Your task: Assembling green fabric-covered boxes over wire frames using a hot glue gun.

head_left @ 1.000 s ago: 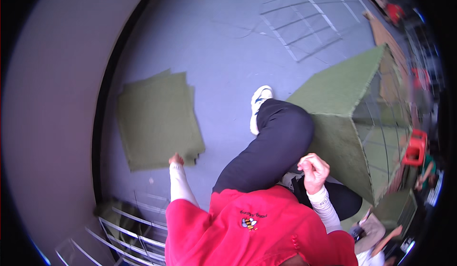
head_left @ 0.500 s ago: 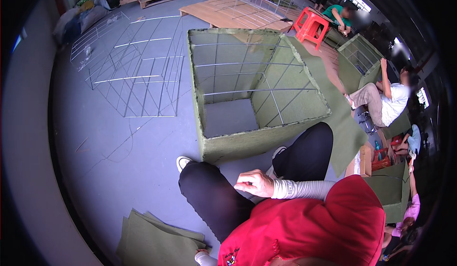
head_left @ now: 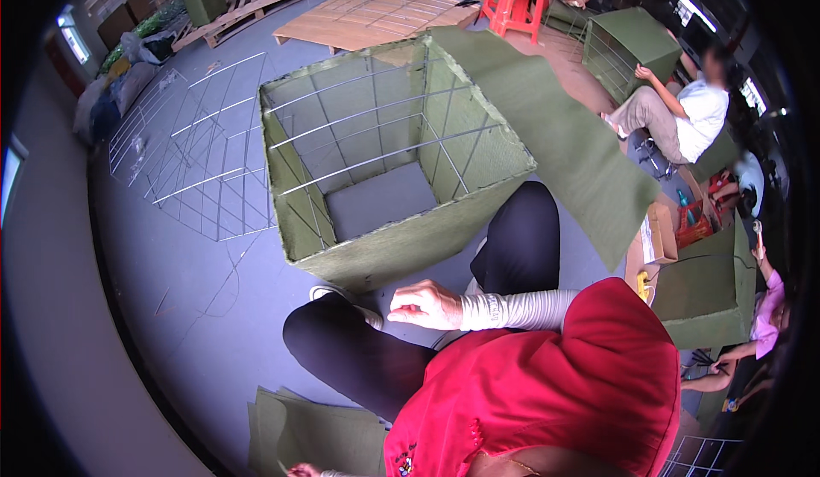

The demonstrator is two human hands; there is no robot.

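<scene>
My right hand [head_left: 424, 304] hangs over my crossed legs, its fingers curled in. Whether anything is inside them is hidden. At the bottom edge my left hand [head_left: 306, 470] shows only in part, with its fingertips at the edge of a green felt sheet [head_left: 329, 430]. That sheet bends up from a small stack on the floor to my left. Before my legs stands a box-shaped wire frame [head_left: 389, 246] covered in green felt. Its top is open, with bare wires crossing it, and grey floor shows through the bottom. Neither hand touches this frame.
Bare wire frames [head_left: 218, 161] stand on the floor at the left. A wooden board [head_left: 376, 17] and a red stool [head_left: 515, 5] are beyond the box. Long green felt [head_left: 555, 135] lies to its right. Several people work along the right, one in a white shirt [head_left: 702, 110] beside another felt-covered frame [head_left: 632, 41].
My view has shifted, so the box sits further left in it. My left hand has moved left along the felt stack, and a sheet there now bends up. My right hand stays curled.
</scene>
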